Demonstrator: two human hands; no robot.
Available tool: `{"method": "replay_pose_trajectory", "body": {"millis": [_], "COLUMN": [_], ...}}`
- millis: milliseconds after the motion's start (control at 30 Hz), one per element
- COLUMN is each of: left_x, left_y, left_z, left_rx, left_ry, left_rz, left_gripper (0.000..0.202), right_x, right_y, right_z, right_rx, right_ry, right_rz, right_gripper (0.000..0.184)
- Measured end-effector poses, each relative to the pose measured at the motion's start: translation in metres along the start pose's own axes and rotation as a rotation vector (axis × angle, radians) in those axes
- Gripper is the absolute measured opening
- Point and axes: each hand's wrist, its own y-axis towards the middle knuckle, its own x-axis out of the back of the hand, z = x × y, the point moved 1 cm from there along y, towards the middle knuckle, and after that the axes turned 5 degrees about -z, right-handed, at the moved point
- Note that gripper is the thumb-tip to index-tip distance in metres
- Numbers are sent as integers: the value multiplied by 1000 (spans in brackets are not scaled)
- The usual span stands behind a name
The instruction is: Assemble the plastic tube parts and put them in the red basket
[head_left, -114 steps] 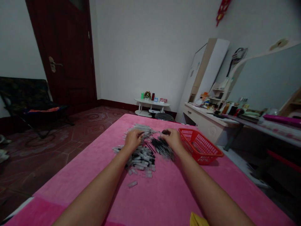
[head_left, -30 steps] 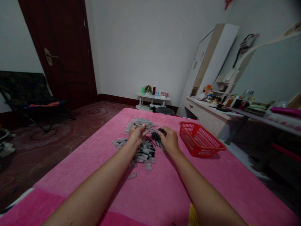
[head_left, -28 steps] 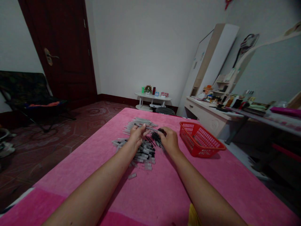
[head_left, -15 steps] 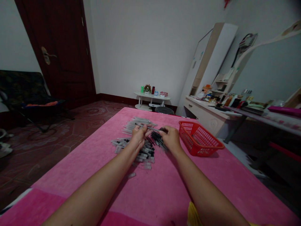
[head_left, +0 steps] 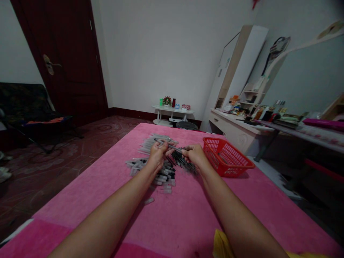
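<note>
A thin pen (head_left: 175, 147) is held level between my two hands, just above the cloth. My left hand (head_left: 157, 154) has its fingers closed on the pen's left part. The fingertips of my right hand (head_left: 196, 154) pinch its right end. Beyond my left hand lies a bundle of clear pen barrels (head_left: 148, 144). Under and beside my left wrist is a heap of clear and black pen caps (head_left: 164, 177), partly hidden by the forearm. Dark thin refills (head_left: 183, 162) lie fanned out between the hands, partly covered by my right hand.
A red plastic basket (head_left: 233, 171) stands right of my right hand, with something thin inside. One loose cap (head_left: 148, 201) lies nearer me on the pink cloth (head_left: 174, 222). A cluttered dressing table (head_left: 239, 125) stands to the right, and a small white table (head_left: 172, 108) by the wall.
My right hand has shifted slightly and now pinches the pen's right end more closely. The view has moved a little. My left hand keeps its hold on the pen.
</note>
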Motion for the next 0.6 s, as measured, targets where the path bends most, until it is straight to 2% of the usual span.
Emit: {"method": "replay_pose_trajectory", "body": {"millis": [133,233,300,367,433,467,533,600], "left_x": [-2,-2,7,25,48,60,82,96], "left_y": [1,6,15,29,45,51,62,66], "left_z": [-3,-13,-22,-33,-41,-43,-45,-45], "left_rx": [7,-15,-90,-207,-294,-322,-317,-288], "left_ry": [66,246,387,510,693,803,843,866], "left_rz": [45,91,76,-16,-117,-136,-168,-176], "left_gripper": [32,32,37,37,29,24,17,13], "right_x": [0,15,39,72,106,120,141,150], "right_y": [-2,5,13,20,24,25,28,32], "right_z": [6,13,18,22,20,17,5,-13], "right_rx": [-22,50,120,199,130,79,-38,-135], "right_ry": [-5,-30,-95,-264,-559,-701,-896,-995], "right_rz": [81,91,-34,-294,-569,-637,-644,-578], "right_gripper": [16,17,22,27,33,36,37,35]}}
